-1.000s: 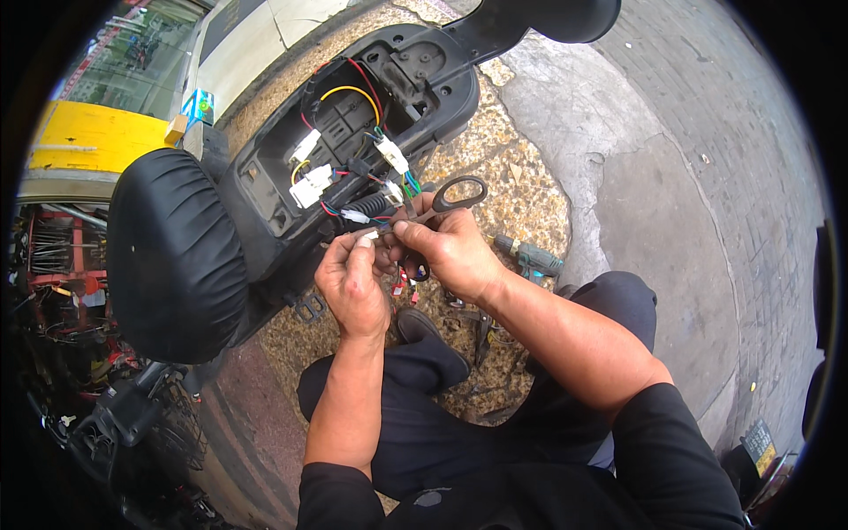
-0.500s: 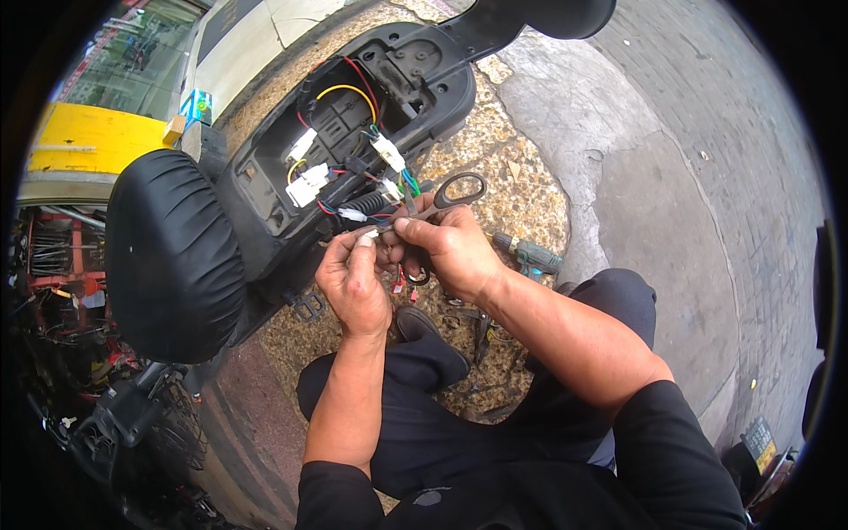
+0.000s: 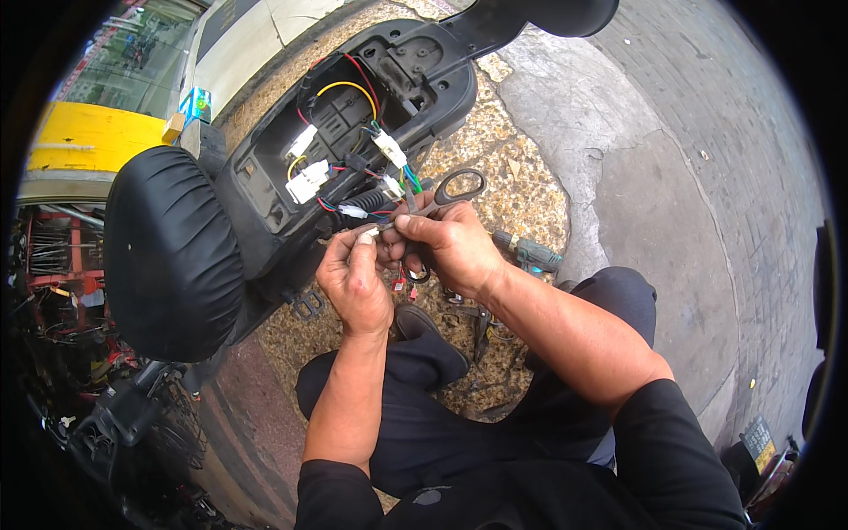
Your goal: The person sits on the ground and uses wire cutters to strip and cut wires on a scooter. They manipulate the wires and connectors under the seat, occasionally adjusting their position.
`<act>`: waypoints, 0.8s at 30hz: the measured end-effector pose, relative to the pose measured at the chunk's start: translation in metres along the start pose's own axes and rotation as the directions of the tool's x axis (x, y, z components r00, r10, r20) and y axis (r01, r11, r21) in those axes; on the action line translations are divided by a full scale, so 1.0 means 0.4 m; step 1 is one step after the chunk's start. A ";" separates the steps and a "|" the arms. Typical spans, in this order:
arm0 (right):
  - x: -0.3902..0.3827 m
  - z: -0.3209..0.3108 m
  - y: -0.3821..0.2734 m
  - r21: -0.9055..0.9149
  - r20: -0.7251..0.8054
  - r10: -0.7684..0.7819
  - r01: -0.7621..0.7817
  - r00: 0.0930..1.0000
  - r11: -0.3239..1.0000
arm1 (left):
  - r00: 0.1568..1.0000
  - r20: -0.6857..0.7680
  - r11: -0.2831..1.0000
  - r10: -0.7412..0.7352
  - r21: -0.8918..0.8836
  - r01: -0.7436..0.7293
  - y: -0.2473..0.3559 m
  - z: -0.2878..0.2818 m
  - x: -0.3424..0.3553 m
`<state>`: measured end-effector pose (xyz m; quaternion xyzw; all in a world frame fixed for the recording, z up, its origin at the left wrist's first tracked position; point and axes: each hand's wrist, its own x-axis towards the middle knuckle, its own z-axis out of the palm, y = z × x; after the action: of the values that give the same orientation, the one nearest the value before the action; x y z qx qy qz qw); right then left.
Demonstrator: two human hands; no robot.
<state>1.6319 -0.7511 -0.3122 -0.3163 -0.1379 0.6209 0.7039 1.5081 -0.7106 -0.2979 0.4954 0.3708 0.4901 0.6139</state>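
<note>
My right hand (image 3: 449, 240) is closed round a pair of scissors (image 3: 461, 185) with dark handles, one loop above the fingers and one below. Its thumb and fingertips also meet beside a small white connector piece. My left hand (image 3: 355, 278) pinches that small white connector (image 3: 368, 236) between thumb and fingertips, close against the right hand. Beyond the hands lies an open scooter body (image 3: 256, 168) in black plastic. Coloured wires and a white connector (image 3: 308, 183) spill from it, with another white connector (image 3: 389, 148) on the green and blue wires nearby. The fingers partly hide the piece being held.
A black padded seat (image 3: 177, 256) stands at the left. On the stone ground to the right of my hands lies a green and black power drill (image 3: 534, 254). Pliers (image 3: 481, 334) and small red pieces lie near my shoe (image 3: 430, 334). A yellow panel (image 3: 102, 139) is at far left.
Both hands stay nearly in place, still pinching together at the white connector. The scissors remain in my right hand, with only a very slight shift.
</note>
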 end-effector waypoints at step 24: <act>-0.001 -0.001 -0.004 0.006 0.002 0.023 -0.023 1.000 1.000 | 1.000 -0.019 1.000 0.000 0.014 0.001 0.001 0.003 -0.002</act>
<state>1.6333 -0.7515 -0.3117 -0.3152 -0.1332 0.6296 0.6975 1.5089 -0.7115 -0.2972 0.4948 0.3801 0.4922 0.6070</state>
